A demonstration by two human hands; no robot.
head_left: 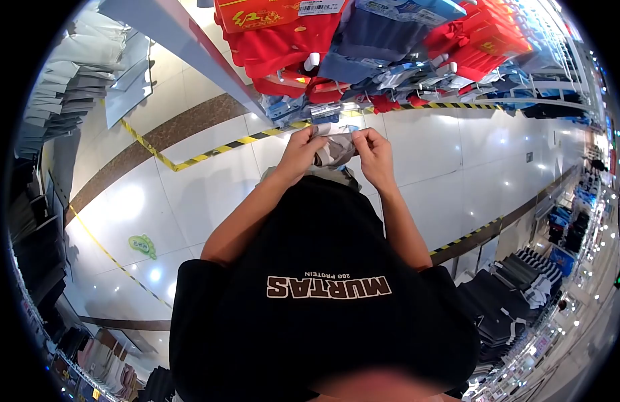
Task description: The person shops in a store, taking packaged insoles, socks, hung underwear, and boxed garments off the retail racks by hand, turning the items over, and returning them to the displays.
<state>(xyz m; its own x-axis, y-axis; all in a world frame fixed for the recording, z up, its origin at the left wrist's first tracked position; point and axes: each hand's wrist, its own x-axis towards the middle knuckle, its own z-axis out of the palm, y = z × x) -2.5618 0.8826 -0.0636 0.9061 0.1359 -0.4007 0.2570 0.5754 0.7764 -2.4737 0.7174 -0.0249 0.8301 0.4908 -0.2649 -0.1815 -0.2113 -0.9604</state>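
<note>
Both my hands are raised in front of my chest around a small piece of grey, white and brown patterned cloth (336, 149). It looks like a soft garment, though its exact kind cannot be made out. My left hand (300, 153) pinches its left side, thumb on top and fingers curled. On the opposite edge my right hand (374, 155) grips with thumb and bent fingers. A light band runs along the upper edge, stretched between the two hands. The underside of the cloth is partly hidden by my fingers.
Ahead hang red packaged garments (283, 43) and blue ones (373, 40) on a rack with white hooks. A grey post (189, 50) stands left of it. Yellow-black tape (223, 147) marks the tiled floor. Dark folded clothes (497, 311) lie at lower right; pale garments (82, 53) hang far left.
</note>
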